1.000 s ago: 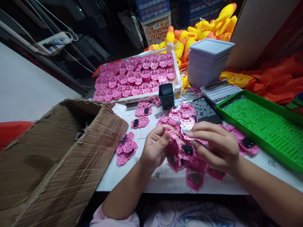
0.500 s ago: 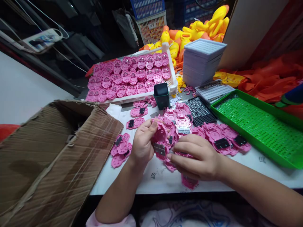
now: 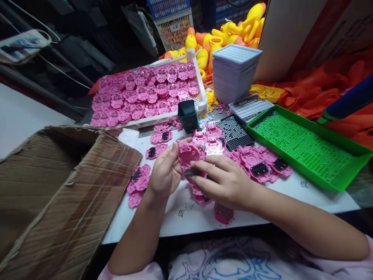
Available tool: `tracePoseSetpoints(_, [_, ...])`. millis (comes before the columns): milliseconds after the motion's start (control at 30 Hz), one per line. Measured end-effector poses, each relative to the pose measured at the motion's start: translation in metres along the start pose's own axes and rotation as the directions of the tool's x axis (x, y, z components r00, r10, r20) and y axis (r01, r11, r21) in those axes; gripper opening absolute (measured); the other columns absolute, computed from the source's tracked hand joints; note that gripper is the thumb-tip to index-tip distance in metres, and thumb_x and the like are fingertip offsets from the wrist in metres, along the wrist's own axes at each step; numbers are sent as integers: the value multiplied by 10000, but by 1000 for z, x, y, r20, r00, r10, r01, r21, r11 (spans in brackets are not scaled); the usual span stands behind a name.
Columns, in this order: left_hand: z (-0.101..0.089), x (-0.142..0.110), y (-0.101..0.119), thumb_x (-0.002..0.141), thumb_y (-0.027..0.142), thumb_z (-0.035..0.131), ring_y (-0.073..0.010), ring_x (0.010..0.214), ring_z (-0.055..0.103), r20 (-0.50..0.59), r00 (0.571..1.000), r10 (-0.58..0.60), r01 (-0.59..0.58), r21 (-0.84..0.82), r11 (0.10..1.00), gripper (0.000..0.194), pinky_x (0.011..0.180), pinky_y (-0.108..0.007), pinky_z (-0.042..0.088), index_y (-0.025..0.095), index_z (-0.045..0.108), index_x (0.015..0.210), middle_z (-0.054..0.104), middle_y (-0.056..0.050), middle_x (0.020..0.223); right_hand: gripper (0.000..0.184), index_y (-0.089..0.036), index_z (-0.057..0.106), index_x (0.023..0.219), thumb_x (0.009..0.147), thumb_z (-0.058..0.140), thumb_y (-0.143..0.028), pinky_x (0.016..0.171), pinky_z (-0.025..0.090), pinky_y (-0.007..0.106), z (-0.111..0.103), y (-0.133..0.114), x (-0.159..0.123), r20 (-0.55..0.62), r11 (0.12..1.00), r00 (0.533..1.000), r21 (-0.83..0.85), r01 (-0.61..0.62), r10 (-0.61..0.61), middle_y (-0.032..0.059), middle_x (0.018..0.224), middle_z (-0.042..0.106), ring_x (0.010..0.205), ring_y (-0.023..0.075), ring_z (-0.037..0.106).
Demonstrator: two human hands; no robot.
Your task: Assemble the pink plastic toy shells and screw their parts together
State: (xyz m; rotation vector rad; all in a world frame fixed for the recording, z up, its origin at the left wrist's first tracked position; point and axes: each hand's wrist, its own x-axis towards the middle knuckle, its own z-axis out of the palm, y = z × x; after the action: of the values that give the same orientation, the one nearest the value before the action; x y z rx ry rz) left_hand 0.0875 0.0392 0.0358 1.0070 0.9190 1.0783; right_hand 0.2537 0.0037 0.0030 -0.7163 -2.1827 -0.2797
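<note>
My left hand (image 3: 163, 173) grips a pink plastic casing (image 3: 186, 154) by its left edge, thumb on top, above the table. A dark, shiny plate (image 3: 190, 172) sits in the casing's lower part. From the right, my right hand (image 3: 229, 182) has its fingers bent onto the casing and plate; its thumb is hidden. More pink casings lie under and behind the hands, among them one with a silvery plate (image 3: 215, 147). Near the table's front edge lies a single pink casing (image 3: 223, 214). Several with black plates (image 3: 259, 169) rest to the right.
A white crate (image 3: 201, 91) full of pink casings stands behind, with a dark cup (image 3: 189, 116) before it. On the right are a green tray (image 3: 303, 149), a black grid tray (image 3: 236, 134) and stacked white trays (image 3: 234, 74). A cardboard box (image 3: 116, 163) borders the left.
My right fingers have moved up onto the casing's face and now cover part of its plate. The casing has tilted in my left hand. The whole view has shifted slightly.
</note>
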Motion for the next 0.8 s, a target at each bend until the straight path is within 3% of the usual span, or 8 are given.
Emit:
tracePoseSetpoints(133, [-14,0,19,807,567,576,-232,962,658,-39,971,234,-231,74,970,500,812,-361,542,156,608,1089,675,-125,1075,213,-142,616,1019,816,612,-208,826,529,376,-1,6,1,-33,983,996,170,-75,82,143,1073,659,985,204,589])
tracePoseSetpoints(233, [-42,-13,35,851,467,572,-193,929,643,-219,793,568,-495,312,811,364,828,-347,525,204,588,1103,661,-75,1072,323,-144,569,1090,787,652,-217,844,538,397,-6,15,2,-70,953,982,264,-151,175,152,1073,648,1000,213,611])
tracePoseSetpoints(300, [-66,-31,38,853,405,592,-180,903,630,-253,714,653,-445,556,702,325,834,-334,511,195,590,1102,658,-69,1044,384,-154,542,1135,774,664,-202,862,540,397,-11,19,2,-74,941,975,285,-180,209,149,1083,642,1019,217,618])
tracePoseSetpoints(367, [-88,-54,30,834,391,614,-204,981,606,-195,758,623,-235,809,539,321,884,-346,491,177,617,1074,644,-82,1070,394,-171,529,1150,779,656,-201,852,547,366,-15,18,3,-19,925,986,350,-150,167,134,1087,637,1018,203,622])
tracePoseSetpoints(433, [-107,-74,16,814,402,625,-247,1107,556,-95,830,549,-78,956,283,357,980,-404,439,183,620,1097,607,-95,1168,337,-171,540,1120,801,635,-227,811,548,324,-16,10,6,73,900,996,429,-73,46,126,1072,638,993,185,623])
tracePoseSetpoints(533, [-129,-93,-7,811,425,622,-285,1260,444,-2,894,448,-11,1000,27,503,1083,-479,332,191,535,1248,523,-118,1329,236,-162,579,1064,850,571,-263,717,517,303,-8,-19,12,270,905,952,425,17,-145,116,1004,652,888,176,613])
tracePoseSetpoints(667, [-147,-91,-32,846,447,568,-306,1341,360,-19,929,371,21,1000,-1,609,1105,-507,295,164,419,1364,426,-152,1436,171,-178,627,982,841,570,-257,658,421,311,17,-61,16,526,958,836,287,0,-158,75,861,655,762,179,562])
tracePoseSetpoints(800, [-150,-79,-46,862,389,551,-299,1274,439,-35,891,452,42,999,-6,488,1074,-478,349,149,516,1286,500,-162,1363,125,-172,624,931,857,554,-244,659,351,329,44,-75,14,633,992,769,129,10,-90,78,834,644,781,194,529])
